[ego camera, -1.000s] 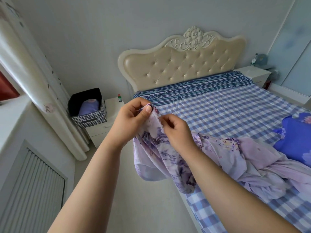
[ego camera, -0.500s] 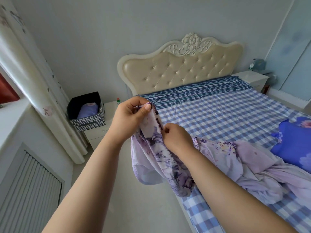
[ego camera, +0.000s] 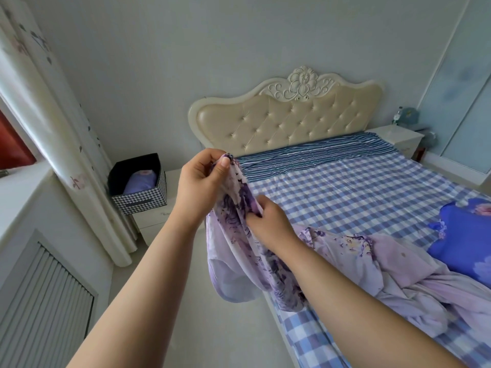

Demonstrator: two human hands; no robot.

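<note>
The bed [ego camera: 345, 192] carries a blue checked sheet, with a striped band below the tufted cream headboard [ego camera: 287, 123]. A nightstand [ego camera: 156, 221] at its left bears a houndstooth storage box [ego camera: 138, 203]; a curtain [ego camera: 53, 134] hangs along the left wall. My left hand [ego camera: 202, 181] holds the top edge of the purple floral cloth [ego camera: 233, 208] in a closed pinch grip, raised over the bed's near-left corner. My right hand [ego camera: 268, 221] pinches the same edge lower down; its fingertips are buried in the folds. The rest of the cloth trails onto the bed. A blue floral pillow [ego camera: 465, 240] is cut off at the right frame edge.
</note>
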